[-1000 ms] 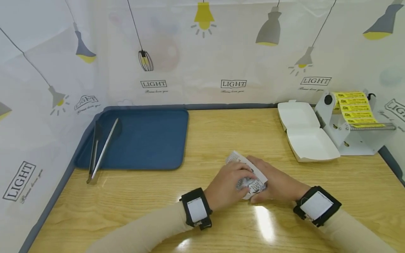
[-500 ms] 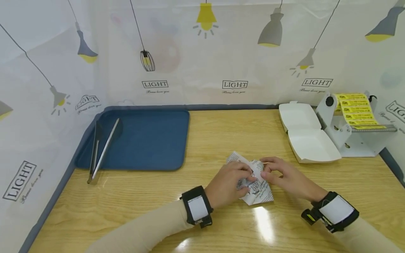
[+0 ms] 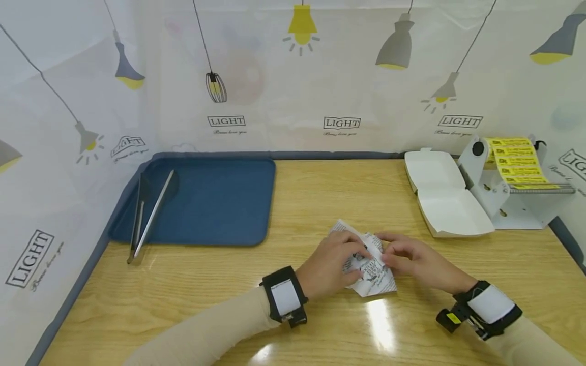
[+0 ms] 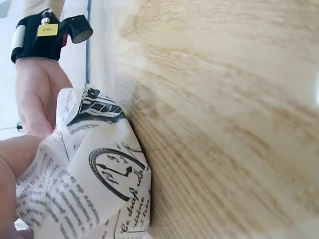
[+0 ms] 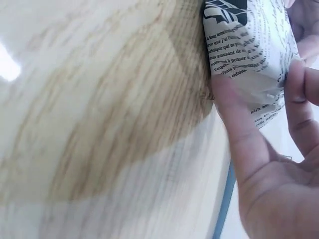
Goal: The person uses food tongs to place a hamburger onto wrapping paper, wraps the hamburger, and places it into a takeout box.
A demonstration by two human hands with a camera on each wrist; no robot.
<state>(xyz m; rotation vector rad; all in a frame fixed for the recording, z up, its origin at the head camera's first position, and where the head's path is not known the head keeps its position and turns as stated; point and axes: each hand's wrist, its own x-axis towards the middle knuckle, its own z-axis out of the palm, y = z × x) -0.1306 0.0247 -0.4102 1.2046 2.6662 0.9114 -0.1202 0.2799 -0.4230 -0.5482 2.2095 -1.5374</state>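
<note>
A packet of newsprint-patterned wrapping paper [image 3: 380,279], folded over with a loose corner, lies on the wooden table before me. My left hand [image 3: 327,267] holds it from the left, fingers bent over its top. At its right side my right hand [image 3: 423,264] takes the paper's edge between thumb and fingers. The left wrist view shows the paper [image 4: 89,174] bulging above the tabletop, printed with a clock face and script. Along its near side in the right wrist view lies my right thumb [image 5: 237,117]. Whatever the paper encloses is hidden.
A blue tray [image 3: 220,203] stands at the back left, with metal tongs [image 3: 155,213] lying across its left end. An opened white takeaway box [image 3: 453,211] sits at the back right. Beside it is a label dispenser [image 3: 522,203] with a yellow label roll.
My right hand has shifted right from around the packet to its right edge, and a pointed corner of the paper now spreads toward me. The left hand stays in place on the paper.
</note>
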